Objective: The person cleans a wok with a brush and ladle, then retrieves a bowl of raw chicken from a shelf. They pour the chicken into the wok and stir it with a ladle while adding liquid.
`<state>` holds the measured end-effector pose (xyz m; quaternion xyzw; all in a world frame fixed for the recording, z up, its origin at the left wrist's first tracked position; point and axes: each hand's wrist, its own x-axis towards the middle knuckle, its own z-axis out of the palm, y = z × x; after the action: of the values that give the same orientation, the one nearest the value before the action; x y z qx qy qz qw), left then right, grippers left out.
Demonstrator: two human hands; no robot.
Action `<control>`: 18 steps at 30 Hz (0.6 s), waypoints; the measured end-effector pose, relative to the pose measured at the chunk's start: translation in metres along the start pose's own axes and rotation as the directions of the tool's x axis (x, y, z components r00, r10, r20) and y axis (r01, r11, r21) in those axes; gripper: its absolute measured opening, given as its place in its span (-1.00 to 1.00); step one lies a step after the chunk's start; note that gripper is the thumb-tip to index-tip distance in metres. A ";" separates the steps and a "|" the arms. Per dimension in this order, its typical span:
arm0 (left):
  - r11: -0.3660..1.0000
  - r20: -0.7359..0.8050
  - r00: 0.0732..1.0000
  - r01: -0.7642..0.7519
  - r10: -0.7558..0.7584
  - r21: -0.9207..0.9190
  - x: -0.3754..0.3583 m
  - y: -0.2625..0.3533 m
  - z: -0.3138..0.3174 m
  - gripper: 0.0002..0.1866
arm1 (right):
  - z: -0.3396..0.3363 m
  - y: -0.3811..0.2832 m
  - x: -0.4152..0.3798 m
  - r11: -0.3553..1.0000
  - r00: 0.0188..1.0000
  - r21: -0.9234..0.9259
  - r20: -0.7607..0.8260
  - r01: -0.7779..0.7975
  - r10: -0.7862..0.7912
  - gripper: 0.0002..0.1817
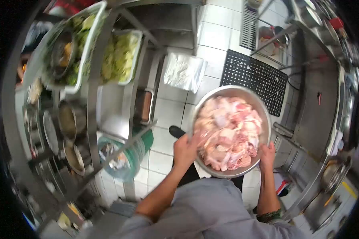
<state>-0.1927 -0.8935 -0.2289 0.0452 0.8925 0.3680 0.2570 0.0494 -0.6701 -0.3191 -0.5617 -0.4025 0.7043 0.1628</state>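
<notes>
A large round metal bowl (pixel 266 115) is held in front of my body, above the tiled floor. Pieces of raw meat (pixel 227 135) fill it. My left hand (pixel 185 151) grips the bowl's left rim, its fingertips partly hidden against the rim and meat. On the right side, my right hand (pixel 267 155) is closed on the rim, with the thumb up along the outside.
Metal shelving on the left holds white trays of green leaves (pixel 119 57) and several pots (pixel 71 119). Below it stands a green bucket (pixel 141 143). Ahead are a plastic-wrapped package (pixel 183 71) and a black perforated mat (pixel 253 77). A metal counter (pixel 319 103) runs along the right.
</notes>
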 end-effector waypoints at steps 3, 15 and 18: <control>0.858 0.038 0.931 -0.351 0.364 0.375 -0.006 0.049 0.035 -0.65 | -0.049 0.009 -0.015 0.990 0.997 0.141 -0.075 0.020 -0.009 -0.65; 0.697 0.256 0.762 -0.647 0.595 0.308 0.037 0.097 0.050 -0.70 | -0.039 0.009 -0.070 0.936 0.890 0.184 -0.409 0.298 -0.203 -0.65; 0.673 0.270 0.721 -0.693 0.638 0.260 0.049 0.108 0.048 -0.68 | -0.030 0.002 -0.075 0.928 0.852 0.154 -0.467 0.340 -0.234 -0.65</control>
<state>-0.2231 -0.7713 -0.2052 0.4406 0.8406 0.2702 0.1618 0.1013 -0.7110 -0.2728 -0.6166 -0.3502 0.5681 0.4177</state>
